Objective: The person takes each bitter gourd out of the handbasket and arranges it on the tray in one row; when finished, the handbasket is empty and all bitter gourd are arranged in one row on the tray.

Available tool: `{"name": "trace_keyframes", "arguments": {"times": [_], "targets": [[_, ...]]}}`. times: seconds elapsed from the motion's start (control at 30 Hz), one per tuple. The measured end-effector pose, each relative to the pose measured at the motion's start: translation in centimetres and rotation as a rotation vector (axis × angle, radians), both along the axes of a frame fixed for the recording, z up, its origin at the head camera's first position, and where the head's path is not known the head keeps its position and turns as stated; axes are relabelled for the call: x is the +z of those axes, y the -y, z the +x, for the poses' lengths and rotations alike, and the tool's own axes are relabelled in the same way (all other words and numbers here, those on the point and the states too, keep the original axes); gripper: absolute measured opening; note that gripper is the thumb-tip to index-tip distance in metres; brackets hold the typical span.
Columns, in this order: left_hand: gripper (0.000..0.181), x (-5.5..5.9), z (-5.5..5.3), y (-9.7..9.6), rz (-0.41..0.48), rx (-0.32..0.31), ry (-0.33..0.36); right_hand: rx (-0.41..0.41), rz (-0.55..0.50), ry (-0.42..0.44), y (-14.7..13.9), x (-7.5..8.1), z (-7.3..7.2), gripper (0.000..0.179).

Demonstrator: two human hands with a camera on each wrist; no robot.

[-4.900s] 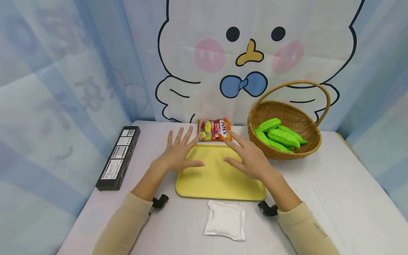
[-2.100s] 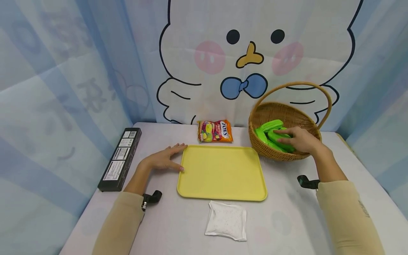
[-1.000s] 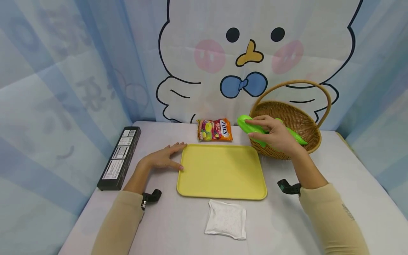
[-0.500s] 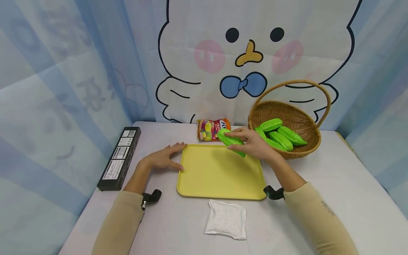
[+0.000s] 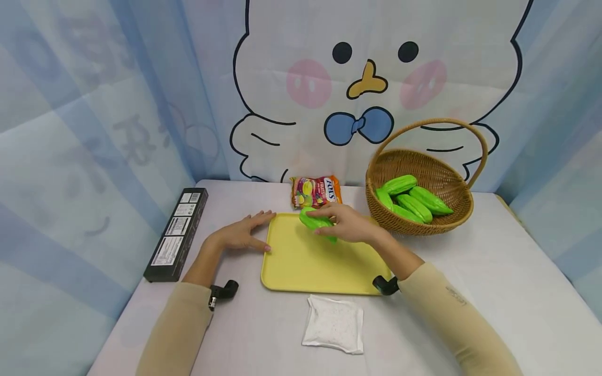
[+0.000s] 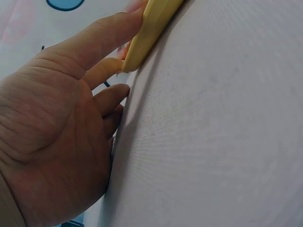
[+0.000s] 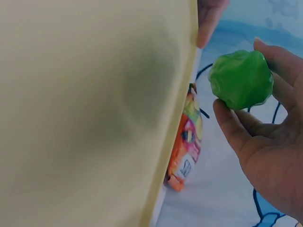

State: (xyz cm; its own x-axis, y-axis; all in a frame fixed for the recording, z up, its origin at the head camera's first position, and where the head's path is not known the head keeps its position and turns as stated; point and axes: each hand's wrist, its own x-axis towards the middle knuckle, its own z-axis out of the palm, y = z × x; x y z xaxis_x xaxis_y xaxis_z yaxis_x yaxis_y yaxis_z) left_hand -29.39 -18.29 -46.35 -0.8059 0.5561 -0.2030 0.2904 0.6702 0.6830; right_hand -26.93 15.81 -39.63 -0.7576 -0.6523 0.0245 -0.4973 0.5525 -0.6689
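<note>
A glossy, bumpy green bitter melon [image 5: 316, 222] hangs over the back part of the yellow tray [image 5: 305, 266]. My right hand [image 5: 350, 224] pinches it between thumb and fingers; in the right wrist view the bitter melon [image 7: 241, 79] is seen end-on, apart from the tray, which bears a soft shadow. My left hand [image 5: 240, 233] rests at the tray's left edge, fingers extended; in the left wrist view its thumb [image 6: 106, 38] touches the tray's rim [image 6: 147, 40]. Several more bitter melons [image 5: 414, 206] lie in the wicker basket [image 5: 400, 224] at the back right.
An orange and red candy bag [image 5: 316, 191] lies just behind the tray. A white square packet [image 5: 334, 325] is in front of it. On the far left lies a long black box [image 5: 176, 235]. The basket's tall handle [image 5: 435, 121] arches upward beside a curtain [image 5: 301, 141].
My right hand reached into the basket, lifted out one bitter melon and carried it left and toward me over the tray. My left hand moved to the tray's left edge and stays there.
</note>
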Motion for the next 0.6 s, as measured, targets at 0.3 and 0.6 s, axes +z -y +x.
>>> {"name": "trace_keyframes", "arguments": {"times": [0.3, 0.6], "targets": [[0.107, 0.2, 0.1, -0.1, 0.002, 0.005, 0.005, 0.065, 0.108, 0.005, 2.0, -0.9, -0.1, 0.052], [0.106, 0.3, 0.2, -0.2, 0.002, 0.009, 0.016, 0.067, 0.157, 0.044, 3.3, -1.5, 0.0, 0.048]]}}
